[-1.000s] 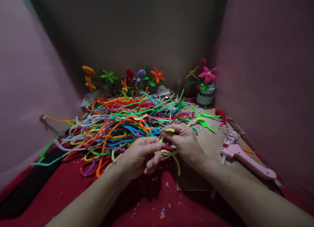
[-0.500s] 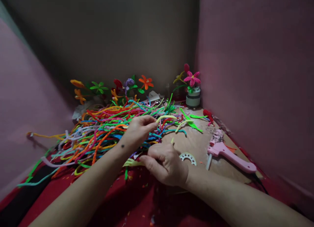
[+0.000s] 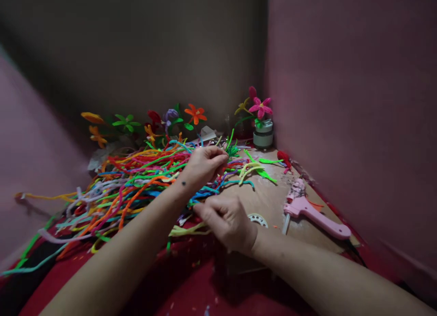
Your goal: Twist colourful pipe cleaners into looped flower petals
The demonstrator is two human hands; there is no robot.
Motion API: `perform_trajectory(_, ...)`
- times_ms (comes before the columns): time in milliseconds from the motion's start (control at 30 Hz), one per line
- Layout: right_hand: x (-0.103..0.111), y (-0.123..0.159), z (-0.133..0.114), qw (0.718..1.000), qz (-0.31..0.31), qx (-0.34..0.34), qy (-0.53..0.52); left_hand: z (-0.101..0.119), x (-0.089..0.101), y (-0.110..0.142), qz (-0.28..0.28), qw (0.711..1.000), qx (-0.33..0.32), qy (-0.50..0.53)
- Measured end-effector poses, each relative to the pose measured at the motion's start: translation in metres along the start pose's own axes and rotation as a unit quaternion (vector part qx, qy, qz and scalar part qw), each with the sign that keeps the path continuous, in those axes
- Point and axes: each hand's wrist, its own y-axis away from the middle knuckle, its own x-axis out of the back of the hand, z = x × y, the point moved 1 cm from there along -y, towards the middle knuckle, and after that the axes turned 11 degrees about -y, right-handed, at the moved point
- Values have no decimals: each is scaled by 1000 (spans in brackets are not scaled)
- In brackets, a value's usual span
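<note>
My left hand (image 3: pixel 205 165) reaches over the right part of a heap of coloured pipe cleaners (image 3: pixel 136 172), thumb and fingers closed, nothing showing between them. Just right of its fingertips lie short pale yellow pipe cleaner pieces (image 3: pixel 251 168) side by side on the board. My right hand (image 3: pixel 227 222) is lower and nearer, its fingers curled in; whatever they hold is hidden. Beside its thumb lie longer pale yellow pipe cleaners (image 3: pixel 188 230) at the front of the heap. A pale ring with holes (image 3: pixel 258 220) shows partly behind the right hand.
A pink glue gun (image 3: pixel 316 216) rests on the brown board (image 3: pixel 269 200) at right. Green pipe cleaner leaves (image 3: pixel 269 175) lie farther back. Pipe cleaner flowers (image 3: pixel 195 114) stand behind the heap, a pink one (image 3: pixel 261 108) by a grey-green jar (image 3: pixel 262 135). Walls close in on the sides.
My left hand has let go of a bent pale yellow piece, now beside another on the board. The yellow tip above my right hand no longer shows. The view has shifted slightly.
</note>
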Motion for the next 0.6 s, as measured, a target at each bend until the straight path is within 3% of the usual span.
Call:
perform_trajectory(133, 10, -6, 0, 983, 123, -99, -99, 8, 45, 42, 38, 998, -6, 49)
perform_trajectory(233, 14, -10, 1, 970, 155, -136, -131, -4, 65, 70, -16, 1000, 1, 13)
perform_trajectory(367, 11, -11, 4, 968, 129, -162, -142, -35, 72, 94, -187, 975, -36, -118)
perform_trajectory(467, 9, -10, 3, 970, 121, -165, -129, -55, 71, 103, -198, 942, -101, -251)
perform_trajectory(600, 7, -9, 2, 975, 92, -159, -123, -67, 69, 111, -197, 901, -104, -372)
